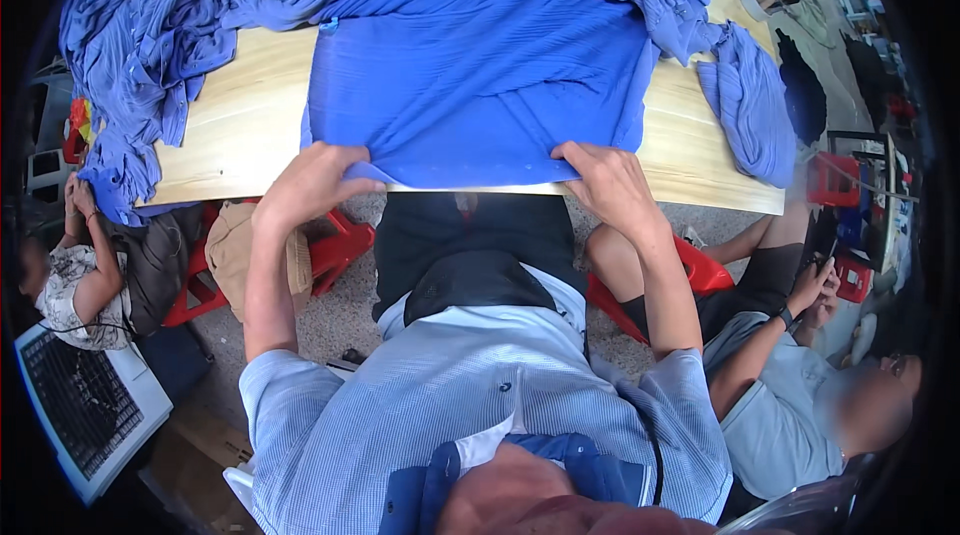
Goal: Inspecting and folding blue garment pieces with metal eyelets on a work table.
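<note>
A blue cloth garment (470,85) lies spread over the wooden table, its near edge along the table's front edge. My left hand (318,180) pinches the near left part of that edge between thumb and fingers, lifting a small fold. At the near right corner my right hand (608,180) grips the same edge, thumb toward the middle. Between the two hands the edge runs nearly straight. Creases cross the cloth farther back, where it runs into the heap.
Rumpled blue garments (150,45) heap along the table's (225,125) back and left; another blue bundle (750,110) hangs at the right. A seated person (775,385) is close at my right, another (85,275) at the left. Red stools (340,250) stand beneath the table.
</note>
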Available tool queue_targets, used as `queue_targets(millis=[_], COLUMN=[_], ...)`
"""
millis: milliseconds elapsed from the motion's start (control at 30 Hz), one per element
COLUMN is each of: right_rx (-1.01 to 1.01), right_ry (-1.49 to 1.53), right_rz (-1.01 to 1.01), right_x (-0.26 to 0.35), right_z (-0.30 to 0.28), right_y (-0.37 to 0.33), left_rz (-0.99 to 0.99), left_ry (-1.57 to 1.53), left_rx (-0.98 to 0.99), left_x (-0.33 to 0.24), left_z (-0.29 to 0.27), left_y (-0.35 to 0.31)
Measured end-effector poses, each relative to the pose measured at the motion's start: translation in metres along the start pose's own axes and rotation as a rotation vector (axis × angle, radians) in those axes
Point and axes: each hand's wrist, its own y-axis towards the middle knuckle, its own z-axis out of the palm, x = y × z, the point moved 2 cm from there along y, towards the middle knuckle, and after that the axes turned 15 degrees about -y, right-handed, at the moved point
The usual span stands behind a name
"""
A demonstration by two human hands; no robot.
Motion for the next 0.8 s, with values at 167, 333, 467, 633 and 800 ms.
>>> queue_targets(millis=[167,333,467,633,800], right_rx=[-0.136,-0.209,-0.663,-0.673,-0.675], right_ry=[0.108,0.094,-0.052,-0.17,0.091], right_rz=[-0.154,-0.111,0.481,0.607,0.512], right_x=[-0.027,-0.053,-0.098,-0.114,-0.076], right_z=[-0.015,-0.023,-0.02,0.014,0.001], right_y=[0.029,0.056,0.071,0.082,0.056], left_rz=[0.118,0.468,0.801,0.831,0.736], left_ry=[0.197,0.151,0.465,0.722,0.492], left_rx=[-0.026,-0.183,-0.637,-0.909,-0.797], left_x=[-0.015,-0.058,-0.114,-0.161,-0.181], left_z=[-0.008,-0.018,-0.017,-0.039,-0.082], left_y=[0.025,0.08,0.164,0.263,0.29])
